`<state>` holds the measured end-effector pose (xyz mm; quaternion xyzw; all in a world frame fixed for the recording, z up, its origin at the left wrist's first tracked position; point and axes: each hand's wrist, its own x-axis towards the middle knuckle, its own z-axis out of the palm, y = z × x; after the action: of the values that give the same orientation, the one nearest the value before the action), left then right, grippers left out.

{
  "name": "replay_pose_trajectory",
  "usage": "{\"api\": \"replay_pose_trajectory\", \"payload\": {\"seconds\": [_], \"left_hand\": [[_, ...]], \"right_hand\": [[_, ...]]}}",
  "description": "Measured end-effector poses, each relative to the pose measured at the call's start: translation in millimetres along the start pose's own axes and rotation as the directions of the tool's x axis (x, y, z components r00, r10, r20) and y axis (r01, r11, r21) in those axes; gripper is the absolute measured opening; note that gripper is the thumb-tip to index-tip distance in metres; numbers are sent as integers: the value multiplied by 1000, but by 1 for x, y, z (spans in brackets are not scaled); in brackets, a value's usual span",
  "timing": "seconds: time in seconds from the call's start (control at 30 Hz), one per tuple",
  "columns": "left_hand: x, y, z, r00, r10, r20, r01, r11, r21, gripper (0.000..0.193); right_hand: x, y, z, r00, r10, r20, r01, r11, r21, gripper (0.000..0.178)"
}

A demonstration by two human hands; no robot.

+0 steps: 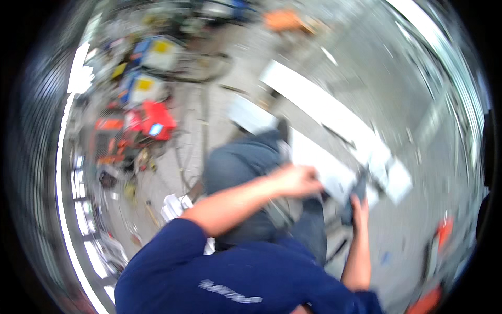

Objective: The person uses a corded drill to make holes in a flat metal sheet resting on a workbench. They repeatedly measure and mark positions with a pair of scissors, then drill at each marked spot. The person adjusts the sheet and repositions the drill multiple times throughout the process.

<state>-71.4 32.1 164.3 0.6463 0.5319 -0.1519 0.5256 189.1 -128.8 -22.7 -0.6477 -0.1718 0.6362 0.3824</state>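
Observation:
Motion blur softens the whole view. My right hand (360, 210) is wrapped round a dark grey, bulky hand tool (356, 196) whose narrow end points away from me; its exact kind is too blurred to tell. The tool is over the near end of a long white panel (324, 161). Left of it, my left hand (297, 180) is closed, fingers curled together, close above the same panel and beside my knee. Whatever it may hold does not show. A second long white beam (319, 102) lies farther off, roughly parallel, and a white piece (398, 180) sits at its near end.
On the left floor stand a red case (158, 120), blue-and-white machines with yellow labels (157, 55), cables (204, 115) and clutter. An orange object (285, 21) lies at the far side. Another orange-red item (444, 230) is at the right. My bent legs (243, 162) are between my arms.

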Motion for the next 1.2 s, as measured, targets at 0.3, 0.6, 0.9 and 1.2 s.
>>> {"api": "replay_pose_trajectory", "payload": {"seconds": [0.3,0.6,0.9,1.2], "left_hand": [[56,7,98,971,222,87,77,56,-995,47],[3,9,4,919,394,-9,-104,219,-970,22],[16,-34,11,954,295,-55,-145,293,-945,21],[67,-19,32,912,387,133,-99,524,-846,24]], "right_hand": [[-93,-96,40,917,-60,395,156,964,-215,83],[-95,-173,83,708,-293,642,691,475,-546,44],[-83,-258,131,80,-226,971,734,-646,-211,45],[-12,-238,145,308,16,951,594,-784,-179,16]]}}
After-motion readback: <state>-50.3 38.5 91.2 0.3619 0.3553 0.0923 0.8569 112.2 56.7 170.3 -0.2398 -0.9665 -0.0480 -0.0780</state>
